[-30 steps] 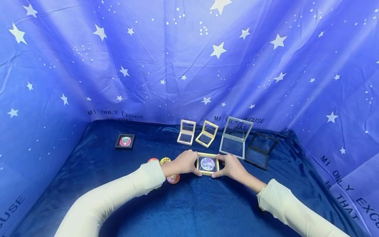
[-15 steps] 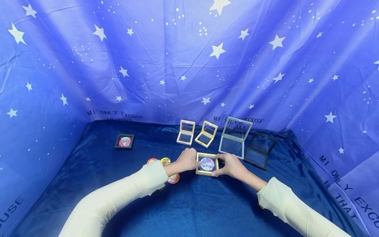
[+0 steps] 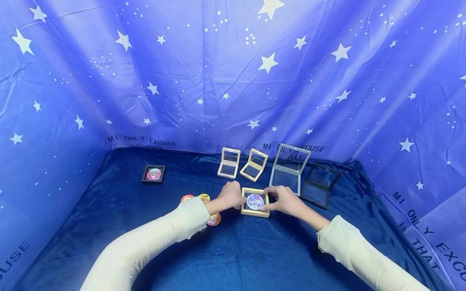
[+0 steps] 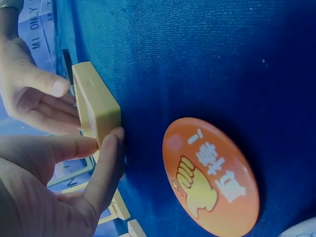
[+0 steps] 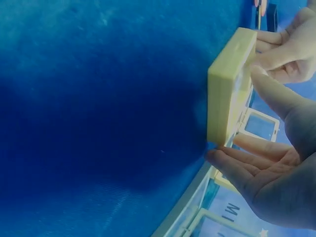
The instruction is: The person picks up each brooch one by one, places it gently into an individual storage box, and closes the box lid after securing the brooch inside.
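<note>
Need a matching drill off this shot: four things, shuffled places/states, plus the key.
Things
1. yellow frame around the purple badge
2. black frame around the red badge
3. orange badge
4. large silver frame

Places/states
A. leftmost of the frames, head view
B. open, behind the right hand
C. between the right hand and the left hand
D. beside the left cuff, head view

Pairs: 1-C, 2-A, 3-D, 4-B

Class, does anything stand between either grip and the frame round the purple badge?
Nothing visible does: the left grip and right grip touch the frame at opposite sides. The grey case stands behind the right grip and the orange badge lies left of the frame, so neither intervenes.
</note>
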Available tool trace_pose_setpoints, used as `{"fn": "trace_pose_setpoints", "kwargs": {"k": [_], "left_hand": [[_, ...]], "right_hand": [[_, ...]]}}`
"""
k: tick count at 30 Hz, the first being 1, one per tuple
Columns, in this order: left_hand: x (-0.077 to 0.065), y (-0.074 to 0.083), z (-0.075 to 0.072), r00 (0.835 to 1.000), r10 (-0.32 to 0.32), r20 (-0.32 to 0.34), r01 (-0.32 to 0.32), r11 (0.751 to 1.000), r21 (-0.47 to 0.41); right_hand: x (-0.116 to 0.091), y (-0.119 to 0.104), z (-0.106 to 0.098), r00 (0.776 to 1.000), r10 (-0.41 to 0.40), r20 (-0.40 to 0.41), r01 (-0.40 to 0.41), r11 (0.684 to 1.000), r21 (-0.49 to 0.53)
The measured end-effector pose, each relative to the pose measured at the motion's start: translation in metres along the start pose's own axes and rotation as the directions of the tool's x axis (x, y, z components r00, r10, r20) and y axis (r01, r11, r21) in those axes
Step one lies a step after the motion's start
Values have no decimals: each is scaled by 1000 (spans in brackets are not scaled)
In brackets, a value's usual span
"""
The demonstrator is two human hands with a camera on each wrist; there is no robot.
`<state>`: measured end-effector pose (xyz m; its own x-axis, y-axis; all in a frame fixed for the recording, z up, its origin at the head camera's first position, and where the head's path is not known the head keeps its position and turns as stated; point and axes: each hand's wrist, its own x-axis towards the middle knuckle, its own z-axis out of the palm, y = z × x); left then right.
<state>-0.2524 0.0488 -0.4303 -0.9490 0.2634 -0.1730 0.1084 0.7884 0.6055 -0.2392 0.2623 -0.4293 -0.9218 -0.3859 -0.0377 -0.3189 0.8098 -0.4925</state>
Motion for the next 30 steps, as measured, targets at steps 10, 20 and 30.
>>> {"fn": "trace_pose_setpoints", "kwargs": {"k": [10, 20, 30], "left_hand": [[5, -4, 2, 999, 4, -55, -3, 1000, 7], [2, -16, -23, 992, 27, -127, -33, 999, -40], [-2, -37, -71, 973, -32, -228, 17, 998, -68]], "right_hand": [[15, -7, -31, 998, 58, -8, -58, 997, 47], [49, -12, -64, 987, 119, -105, -112, 991, 73], [79, -7, -66, 977, 125, -175, -113, 991, 72]]}}
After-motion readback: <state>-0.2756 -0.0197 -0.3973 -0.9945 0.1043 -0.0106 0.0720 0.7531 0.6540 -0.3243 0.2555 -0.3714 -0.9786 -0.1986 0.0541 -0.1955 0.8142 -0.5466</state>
